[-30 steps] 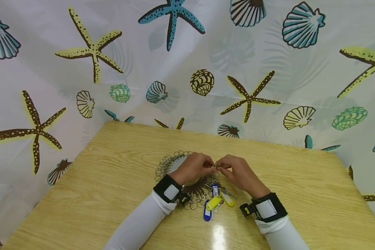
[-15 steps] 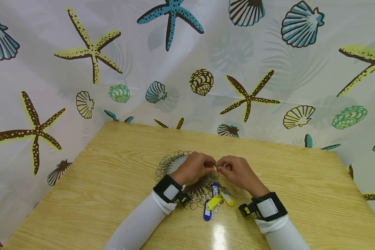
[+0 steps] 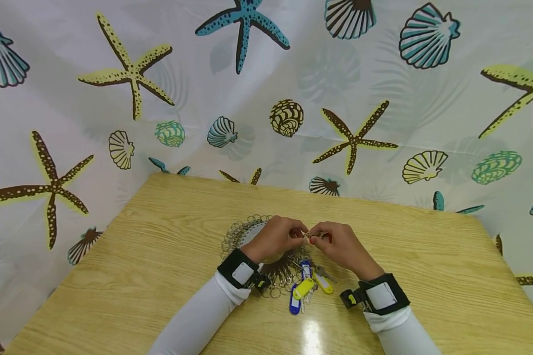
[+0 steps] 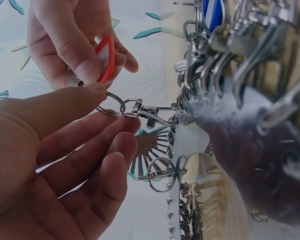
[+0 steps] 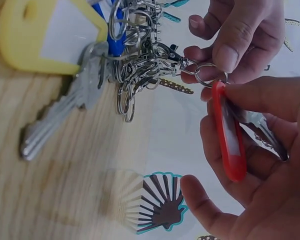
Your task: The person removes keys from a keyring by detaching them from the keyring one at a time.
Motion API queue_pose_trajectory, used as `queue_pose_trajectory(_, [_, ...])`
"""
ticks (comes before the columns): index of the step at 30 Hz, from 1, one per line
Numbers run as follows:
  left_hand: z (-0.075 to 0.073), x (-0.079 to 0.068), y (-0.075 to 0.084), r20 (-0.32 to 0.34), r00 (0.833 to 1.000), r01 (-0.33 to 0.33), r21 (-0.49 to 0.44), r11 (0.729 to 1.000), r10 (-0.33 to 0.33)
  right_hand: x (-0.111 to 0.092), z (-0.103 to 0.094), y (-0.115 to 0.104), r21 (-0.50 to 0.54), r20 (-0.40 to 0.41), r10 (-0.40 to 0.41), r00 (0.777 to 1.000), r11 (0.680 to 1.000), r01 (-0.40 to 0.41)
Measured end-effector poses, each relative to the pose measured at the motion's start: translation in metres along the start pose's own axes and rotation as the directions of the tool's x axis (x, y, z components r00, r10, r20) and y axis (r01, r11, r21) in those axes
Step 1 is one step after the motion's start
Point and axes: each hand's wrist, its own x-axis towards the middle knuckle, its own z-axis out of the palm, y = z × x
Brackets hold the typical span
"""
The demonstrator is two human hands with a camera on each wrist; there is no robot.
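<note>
My left hand (image 3: 273,240) pinches a split ring (image 5: 197,75) between thumb and fingers. The ring hangs from a metal swivel clip (image 4: 151,111) on the rim of a round plate (image 3: 250,233) fringed with such clips and rings. Close against it, my right hand (image 3: 338,245) holds a red key tag (image 5: 231,135) and a silver key (image 5: 264,131) by thumb and fingers. In the right wrist view the tag's top meets the split ring; whether it is threaded on is hidden by the fingertips.
Below the hands lie yellow key tags (image 3: 303,288) and blue key tags (image 3: 295,298) with keys (image 3: 323,271), beside the plate's front right edge. All sits on a wooden table (image 3: 169,276). A shell-patterned cloth (image 3: 248,98) hangs behind.
Red of the key tag has come into sight in my right hand, which has shifted slightly right. The left hand stays nearly in place.
</note>
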Motion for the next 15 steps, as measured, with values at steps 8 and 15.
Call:
queue_pose_trajectory(8, [0.0005, -0.0003, -0.0014, -0.003, 1.000, 0.000, 0.038, 0.999, 0.000, -0.0013, 0.0006, 0.0016, -0.037, -0.028, -0.092, 0.995, 0.995, 0.091])
queue_pose_trajectory(15, [0.0013, -0.0012, -0.0005, 0.011, 1.000, 0.011, 0.039, 0.999, -0.011, -0.0009, -0.0001, 0.0016, -0.046, -0.031, -0.141, 0.990, 0.989, 0.139])
